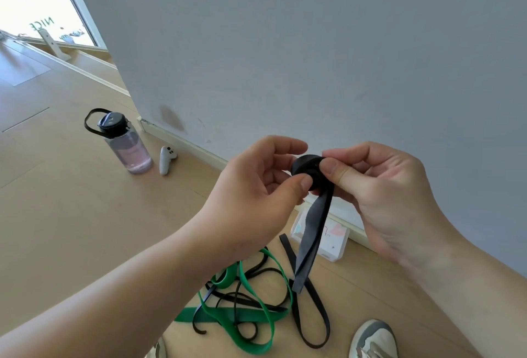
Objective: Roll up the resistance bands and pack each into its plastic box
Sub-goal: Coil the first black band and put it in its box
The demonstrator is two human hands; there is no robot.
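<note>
A: Left hand (256, 183) is up at mid-frame with the palm turned in. Thumb and forefinger pinch the left edge of the roll (306, 168). The forearm comes in from lower left.
B: Right hand (379, 186)?
A: Mirror pose. Thumb and fingertips are clamped on the roll's right side, other fingers curled. Both hands hold the same black band (316, 215), in the air above the floor (71, 215).
B: How does it handle?
A: Looks light, soft and rubbery, a flat strip with no stiffness. The loose tail (309, 255) hangs limp and twisted. I'd expect the coil to spring open if the pinch slackens. Best to hold the coil's flat faces and keep the tail taut while winding.
B: Rest of the job?
A: Green bands (256, 309) and more black ones (313, 326) lie tangled on the floor, not yet rolled. The plastic box (333, 243) is to their right by the wall (285, 44), behind the tail.
</note>
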